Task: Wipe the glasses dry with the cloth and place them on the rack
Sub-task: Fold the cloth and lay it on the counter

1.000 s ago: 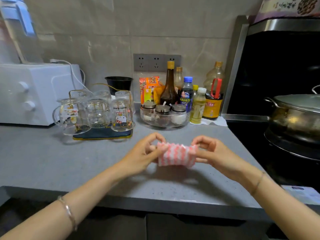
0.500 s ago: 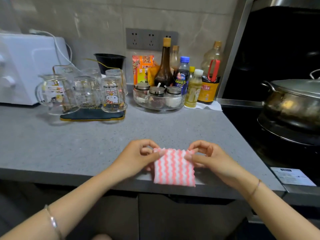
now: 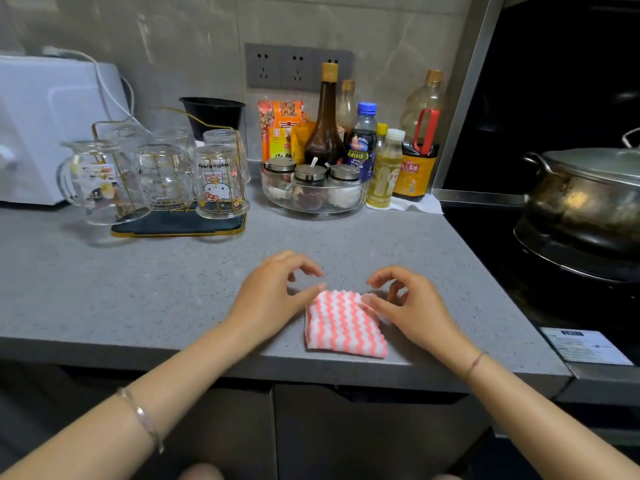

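Now the folded, wavy pink-and-white cloth [image 3: 344, 323] lies at the counter's [image 3: 138, 289] front edge. The left hand [image 3: 273, 299] and right hand [image 3: 412, 310] thumb its far corners, each grip loose, holding nothing. Back-left, a gold-wire rack [image 3: 180, 227] holds upturned glasses [image 3: 221, 181].

- A home kitchen.
- Sauce bottles [image 3: 325, 133] and spice jars [image 3: 310, 173] on the bench [image 3: 138, 289].
- Glasses [image 3: 221, 181] on a rack [image 3: 180, 227].
- Lidded pot [image 3: 581, 202] on the stove [image 3: 485, 244].

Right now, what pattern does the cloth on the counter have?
Pink-and-white wavy stripes run across the cloth, seen clearly in the head view.
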Demonstrator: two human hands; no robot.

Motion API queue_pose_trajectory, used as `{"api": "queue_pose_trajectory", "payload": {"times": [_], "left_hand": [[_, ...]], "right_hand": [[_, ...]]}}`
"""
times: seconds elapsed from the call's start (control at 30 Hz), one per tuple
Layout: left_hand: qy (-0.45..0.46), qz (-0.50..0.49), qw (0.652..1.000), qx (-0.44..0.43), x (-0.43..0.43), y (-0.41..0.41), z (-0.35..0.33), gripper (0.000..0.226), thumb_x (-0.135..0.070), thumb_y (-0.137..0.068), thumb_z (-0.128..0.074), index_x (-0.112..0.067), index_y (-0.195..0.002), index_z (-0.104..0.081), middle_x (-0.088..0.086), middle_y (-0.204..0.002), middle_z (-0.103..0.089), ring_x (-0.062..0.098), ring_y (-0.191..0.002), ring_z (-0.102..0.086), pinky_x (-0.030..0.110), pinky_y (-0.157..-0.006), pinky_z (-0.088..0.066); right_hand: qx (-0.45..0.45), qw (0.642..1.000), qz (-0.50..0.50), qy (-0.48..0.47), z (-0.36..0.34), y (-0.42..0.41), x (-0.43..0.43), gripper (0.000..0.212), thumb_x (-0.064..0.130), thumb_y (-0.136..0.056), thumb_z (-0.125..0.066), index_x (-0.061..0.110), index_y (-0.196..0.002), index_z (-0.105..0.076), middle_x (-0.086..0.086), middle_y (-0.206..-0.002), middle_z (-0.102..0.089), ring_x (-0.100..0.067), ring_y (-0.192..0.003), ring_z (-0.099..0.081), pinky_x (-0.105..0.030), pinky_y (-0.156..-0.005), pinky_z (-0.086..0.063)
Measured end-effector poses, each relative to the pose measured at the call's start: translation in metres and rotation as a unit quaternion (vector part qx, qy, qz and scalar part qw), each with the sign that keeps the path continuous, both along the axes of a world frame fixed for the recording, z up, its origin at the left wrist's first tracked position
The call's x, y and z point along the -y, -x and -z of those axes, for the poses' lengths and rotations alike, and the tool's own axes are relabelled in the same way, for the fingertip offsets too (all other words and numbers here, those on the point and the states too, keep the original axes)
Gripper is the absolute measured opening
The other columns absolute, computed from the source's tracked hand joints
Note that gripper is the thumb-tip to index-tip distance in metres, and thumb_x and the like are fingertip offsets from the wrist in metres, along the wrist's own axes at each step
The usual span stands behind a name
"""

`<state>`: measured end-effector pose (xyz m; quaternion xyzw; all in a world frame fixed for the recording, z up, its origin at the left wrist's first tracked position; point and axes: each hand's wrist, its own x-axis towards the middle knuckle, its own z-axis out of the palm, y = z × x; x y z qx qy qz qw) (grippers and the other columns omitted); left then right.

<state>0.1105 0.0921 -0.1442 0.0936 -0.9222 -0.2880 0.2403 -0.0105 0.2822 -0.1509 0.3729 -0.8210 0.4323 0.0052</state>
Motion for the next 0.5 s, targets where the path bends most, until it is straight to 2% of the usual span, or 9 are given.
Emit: {"api": "queue_pose_trajectory", "payload": {"times": [0.07,0.1,0.17,0.23,0.33,0.4,0.5], "left_hand": [[-0.012,0.071,0.997,-0.03,-0.005,-0.014,-0.002,0.005,-0.04,-0.081,-0.072,-0.042,-0.084,-0.069,-0.022,-0.088,-0.066,0.0,-0.085,-0.058,0.023,-0.073,-0.045],[-0.016,0.11,0.994,-0.024,-0.008,-0.02,-0.002,0.008,-0.044,-0.08,-0.07,-0.039,-0.086,-0.073,-0.02,-0.089,-0.07,-0.001,-0.088,-0.062,0.024,-0.077,-0.05],[0.004,0.165,0.986,0.002,-0.011,-0.033,0.005,0.027,-0.054,-0.082,-0.063,-0.035,-0.095,-0.077,-0.018,-0.093,-0.074,0.0,-0.092,-0.066,0.027,-0.083,-0.053],[0.041,0.185,0.982,0.02,-0.011,-0.04,0.013,0.039,-0.065,-0.084,-0.054,-0.039,-0.106,-0.073,-0.019,-0.098,-0.073,0.0,-0.097,-0.066,0.027,-0.084,-0.053],[0.059,0.17,0.984,0.017,-0.008,-0.05,0.021,0.052,-0.074,-0.081,-0.046,-0.04,-0.112,-0.071,-0.02,-0.109,-0.071,-0.008,-0.11,-0.059,0.016,-0.09,-0.048],[0.073,0.165,0.983,0.018,-0.008,-0.056,0.023,0.051,-0.072,-0.079,-0.052,-0.039,-0.113,-0.071,-0.018,-0.113,-0.071,-0.011,-0.113,-0.056,0.012,-0.092,-0.046],[0.08,0.179,0.981,0.007,-0.012,-0.062,0.025,0.037,-0.053,-0.081,-0.062,-0.036,-0.112,-0.071,-0.019,-0.107,-0.072,-0.008,-0.105,-0.062,0.015,-0.088,-0.049]], "right_hand": [[-0.002,0.998,-0.044,0.032,-0.001,-0.012,-0.007,0.008,0.023,-0.078,-0.076,0.027,-0.083,-0.071,0.011,-0.085,-0.068,-0.006,-0.073,-0.059,-0.021,-0.065,-0.046],[0.008,0.996,-0.083,0.038,-0.001,-0.019,-0.012,0.005,0.025,-0.079,-0.075,0.025,-0.084,-0.074,0.01,-0.086,-0.07,-0.006,-0.078,-0.062,-0.021,-0.069,-0.048],[0.001,0.989,-0.149,0.011,0.004,-0.03,-0.02,0.013,0.029,-0.082,-0.071,0.024,-0.092,-0.077,0.014,-0.091,-0.072,-0.006,-0.09,-0.065,-0.018,-0.081,-0.049],[-0.038,0.984,-0.172,-0.03,0.01,-0.036,-0.027,0.02,0.036,-0.084,-0.067,0.029,-0.101,-0.075,0.021,-0.099,-0.071,0.0,-0.102,-0.062,-0.015,-0.09,-0.045],[-0.064,0.982,-0.17,-0.046,0.013,-0.038,-0.034,0.032,0.048,-0.083,-0.063,0.032,-0.109,-0.072,0.024,-0.107,-0.069,0.008,-0.109,-0.057,-0.013,-0.096,-0.041],[-0.086,0.98,-0.174,-0.049,0.016,-0.039,-0.039,0.038,0.054,-0.079,-0.064,0.032,-0.11,-0.072,0.024,-0.108,-0.069,0.007,-0.108,-0.057,-0.017,-0.095,-0.043],[-0.117,0.976,-0.179,-0.046,0.021,-0.044,-0.045,0.038,0.052,-0.078,-0.067,0.032,-0.11,-0.071,0.023,-0.107,-0.069,0.003,-0.105,-0.059,-0.022,-0.092,-0.047]]}}
